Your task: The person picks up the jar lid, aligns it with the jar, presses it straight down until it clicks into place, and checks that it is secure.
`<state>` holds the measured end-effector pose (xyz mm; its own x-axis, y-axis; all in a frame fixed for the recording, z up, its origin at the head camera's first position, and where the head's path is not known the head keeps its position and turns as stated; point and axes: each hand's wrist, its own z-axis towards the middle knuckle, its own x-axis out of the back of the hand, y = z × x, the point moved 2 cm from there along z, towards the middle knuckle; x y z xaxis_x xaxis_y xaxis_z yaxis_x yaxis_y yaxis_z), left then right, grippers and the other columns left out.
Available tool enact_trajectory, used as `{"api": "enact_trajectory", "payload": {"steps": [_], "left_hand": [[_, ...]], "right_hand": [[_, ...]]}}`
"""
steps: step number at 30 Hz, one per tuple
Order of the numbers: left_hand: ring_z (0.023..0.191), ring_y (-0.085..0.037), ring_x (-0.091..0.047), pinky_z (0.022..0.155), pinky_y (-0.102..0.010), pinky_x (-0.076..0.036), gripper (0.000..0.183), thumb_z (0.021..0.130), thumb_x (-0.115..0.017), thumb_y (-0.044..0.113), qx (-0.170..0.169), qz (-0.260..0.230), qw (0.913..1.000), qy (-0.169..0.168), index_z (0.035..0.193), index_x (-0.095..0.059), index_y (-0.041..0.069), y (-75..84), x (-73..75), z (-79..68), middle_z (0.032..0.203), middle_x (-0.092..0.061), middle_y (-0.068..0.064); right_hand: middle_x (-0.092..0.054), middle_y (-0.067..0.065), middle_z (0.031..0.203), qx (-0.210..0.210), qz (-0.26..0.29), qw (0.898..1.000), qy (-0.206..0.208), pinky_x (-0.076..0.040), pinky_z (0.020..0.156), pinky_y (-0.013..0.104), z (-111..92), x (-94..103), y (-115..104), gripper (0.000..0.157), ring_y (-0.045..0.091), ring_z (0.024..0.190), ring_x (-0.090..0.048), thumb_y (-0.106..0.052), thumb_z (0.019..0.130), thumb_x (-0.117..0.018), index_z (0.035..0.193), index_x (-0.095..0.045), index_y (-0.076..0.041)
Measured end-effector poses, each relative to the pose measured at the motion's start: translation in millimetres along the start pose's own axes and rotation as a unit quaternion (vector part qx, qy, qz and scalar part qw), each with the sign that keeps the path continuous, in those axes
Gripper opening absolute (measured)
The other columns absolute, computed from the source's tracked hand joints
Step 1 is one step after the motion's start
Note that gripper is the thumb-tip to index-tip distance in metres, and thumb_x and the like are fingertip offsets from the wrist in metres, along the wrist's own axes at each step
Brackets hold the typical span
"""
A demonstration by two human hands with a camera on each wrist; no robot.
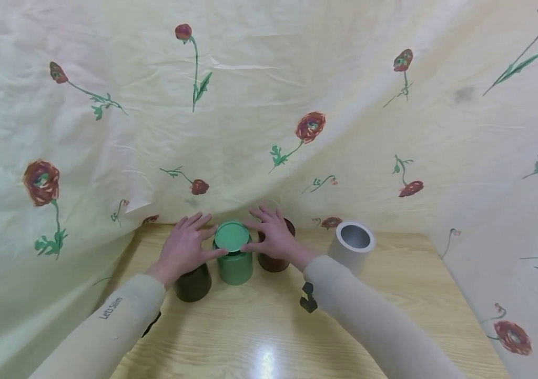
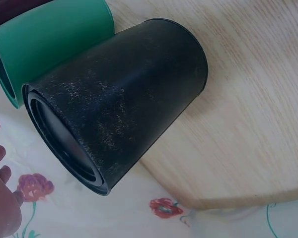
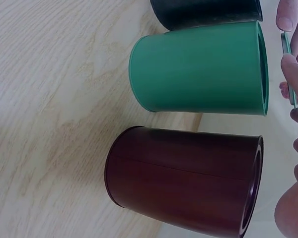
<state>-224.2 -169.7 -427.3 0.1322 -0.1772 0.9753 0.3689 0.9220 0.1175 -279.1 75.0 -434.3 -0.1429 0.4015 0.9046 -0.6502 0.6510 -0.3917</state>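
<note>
Both hands hold a round green lid [image 1: 232,236] by its rim, just above the mouth of a green can [image 1: 235,271]. My left hand [image 1: 182,246] has thumb and index finger at the lid's left side. Opposite it, the thumb and index finger of my right hand [image 1: 275,241] are on the right side. A gap separates the thin lid [image 3: 288,67] from the open can [image 3: 201,69] in the right wrist view. Under my left hand stands a black can [image 2: 121,99] with its lid on. A dark red can [image 3: 184,178] is beneath my right hand.
An open white-grey cylinder [image 1: 346,258] stands to the right, near my right forearm. Behind the wooden table [image 1: 231,326] hangs a flower-patterned cloth [image 1: 250,79], which also runs along both sides.
</note>
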Motion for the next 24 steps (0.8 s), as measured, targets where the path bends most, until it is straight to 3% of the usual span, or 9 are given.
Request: {"api": "enact_trajectory", "payload": {"steps": [10, 24], "left_hand": [[0.153, -0.044, -0.041, 0.125, -0.066, -0.029, 0.074, 0.091, -0.075, 0.066, -0.004, 0.003, 1.0, 0.0, 0.14, -0.072, 0.011, -2.1, -7.7, -0.4, 0.159, -0.054, -0.02], [0.153, -0.044, -0.041, 0.125, -0.066, -0.029, 0.073, 0.092, -0.073, 0.066, -0.001, 0.002, 0.9996, -0.028, 0.14, -0.072, 0.011, -4.1, -12.4, 1.0, 0.159, -0.053, -0.021]], "right_hand": [[-0.042, 0.02, 0.167, -0.011, 0.002, 1.0, -0.01, -0.012, 0.125, 0.077, 1.3, -7.4, 1.1, 0.068, 0.046, 0.16, -0.025, -0.045, 0.092, -0.084, 0.147, -0.067, -0.01], [-0.04, 0.02, 0.169, -0.019, 0.005, 1.0, -0.022, -0.012, 0.126, 0.075, 2.3, -12.4, 2.2, 0.068, 0.046, 0.16, -0.024, -0.045, 0.091, -0.085, 0.147, -0.067, -0.011]]}}
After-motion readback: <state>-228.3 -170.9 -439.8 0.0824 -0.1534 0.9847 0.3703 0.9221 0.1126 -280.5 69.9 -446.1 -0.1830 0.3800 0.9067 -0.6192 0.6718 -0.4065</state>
